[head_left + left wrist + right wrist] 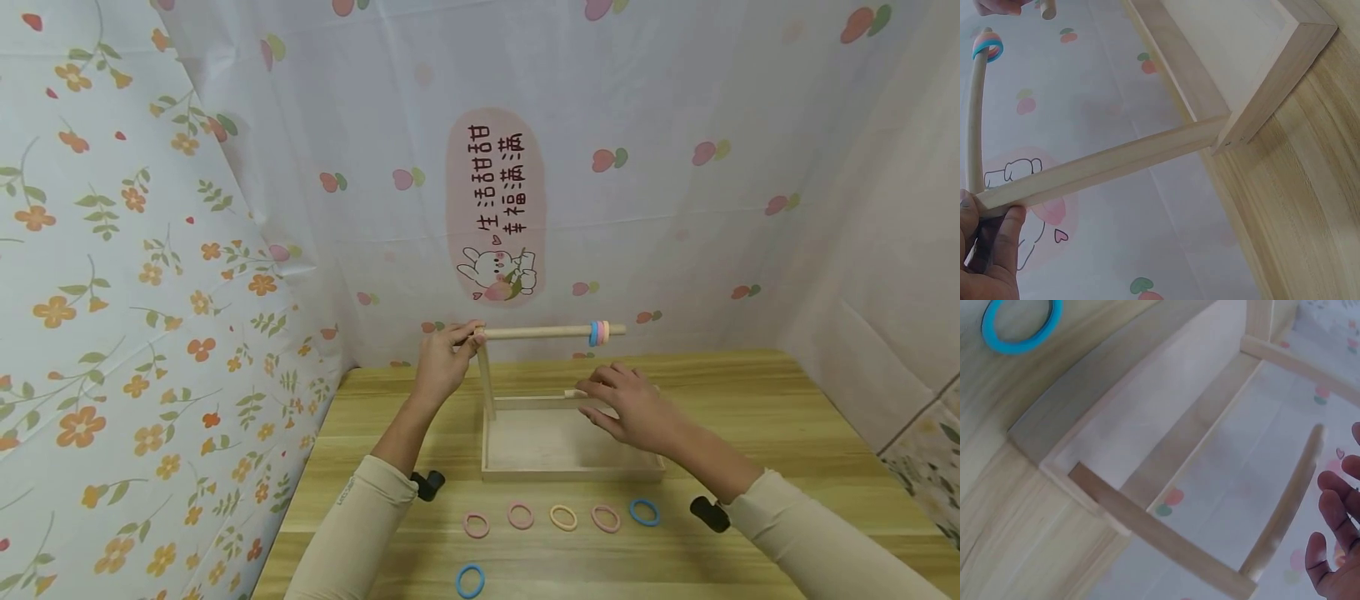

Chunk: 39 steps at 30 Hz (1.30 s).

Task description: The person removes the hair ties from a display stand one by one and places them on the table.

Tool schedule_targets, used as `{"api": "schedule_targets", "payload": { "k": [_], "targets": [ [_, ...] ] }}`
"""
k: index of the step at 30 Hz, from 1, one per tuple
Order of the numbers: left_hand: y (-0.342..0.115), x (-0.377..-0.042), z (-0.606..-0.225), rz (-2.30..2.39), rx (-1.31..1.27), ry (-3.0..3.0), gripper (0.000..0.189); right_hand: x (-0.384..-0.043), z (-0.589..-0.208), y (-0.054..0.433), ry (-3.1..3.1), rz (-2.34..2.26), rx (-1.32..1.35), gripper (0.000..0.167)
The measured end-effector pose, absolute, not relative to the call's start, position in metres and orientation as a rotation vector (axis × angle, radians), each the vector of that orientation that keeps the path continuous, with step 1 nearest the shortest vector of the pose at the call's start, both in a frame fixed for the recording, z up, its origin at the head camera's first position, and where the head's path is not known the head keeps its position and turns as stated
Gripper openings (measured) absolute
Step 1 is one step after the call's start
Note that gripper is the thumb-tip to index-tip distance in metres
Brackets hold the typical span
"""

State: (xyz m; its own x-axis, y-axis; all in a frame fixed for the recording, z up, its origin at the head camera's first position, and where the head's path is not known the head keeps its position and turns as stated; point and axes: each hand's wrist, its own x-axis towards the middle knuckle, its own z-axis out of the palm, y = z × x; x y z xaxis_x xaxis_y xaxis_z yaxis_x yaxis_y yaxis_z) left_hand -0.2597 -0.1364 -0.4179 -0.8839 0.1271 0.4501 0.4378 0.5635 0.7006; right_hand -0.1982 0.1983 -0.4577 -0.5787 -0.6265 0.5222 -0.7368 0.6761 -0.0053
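On the wood-grain tabletop (742, 433): a pale wooden ring stand (573, 476) with a shallow, rectangular tray base (540, 442), set before a white cloth backdrop (360, 108) printed with small fruits and a rabbit.
Left post: a square-edged, pale wooden upright (1104, 167), rising from the tray's left end and carrying a round, pale wooden rod (532, 332) that points right.
Left hand (442, 367): pinching the top of that upright between thumb and fingers, right where the rod joins it.
Rings on the rod: one blue (593, 335), one pink (599, 334) and one pale yellow (605, 333), packed side by side near the free end, the blue innermost.
Right post: a second square-edged wooden upright (1166, 536), bearing a second round wooden rod (1287, 503).
Right hand (633, 410): fingers loosely bent, thumb spread away from them, just beside the second rod's free end.
Row before the tray: from left, a pink ring (480, 537), another pink ring (522, 528), a yellow ring (566, 530), a third pink ring (609, 532) and a blue ring (647, 524), all lying flat and apart.
Nearest the person: another blue ring (458, 581), at the row's left end.
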Motion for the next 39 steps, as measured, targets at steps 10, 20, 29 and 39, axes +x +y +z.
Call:
{"api": "schedule_targets", "payload": {
  "k": [10,20,29,39],
  "targets": [
    [-0.136,-0.258,-0.418,-1.233,-0.474,-2.441,0.036,-0.208,-0.451,0.217,-2.445,0.388,0.974,0.035],
    [-0.136,-0.259,-0.420,-1.248,-0.449,-2.461,0.036,-0.220,-0.450,0.236,-2.321,0.423,0.974,0.041],
    [-0.136,-0.261,-0.421,-1.248,-0.455,-2.455,0.038,-0.227,-0.448,0.251,-2.347,0.515,0.824,0.038],
    [-0.136,-0.261,-0.421,-1.248,-0.451,-2.455,0.038,-0.233,-0.435,0.253,-2.332,0.572,0.702,0.057]
  ]
}}
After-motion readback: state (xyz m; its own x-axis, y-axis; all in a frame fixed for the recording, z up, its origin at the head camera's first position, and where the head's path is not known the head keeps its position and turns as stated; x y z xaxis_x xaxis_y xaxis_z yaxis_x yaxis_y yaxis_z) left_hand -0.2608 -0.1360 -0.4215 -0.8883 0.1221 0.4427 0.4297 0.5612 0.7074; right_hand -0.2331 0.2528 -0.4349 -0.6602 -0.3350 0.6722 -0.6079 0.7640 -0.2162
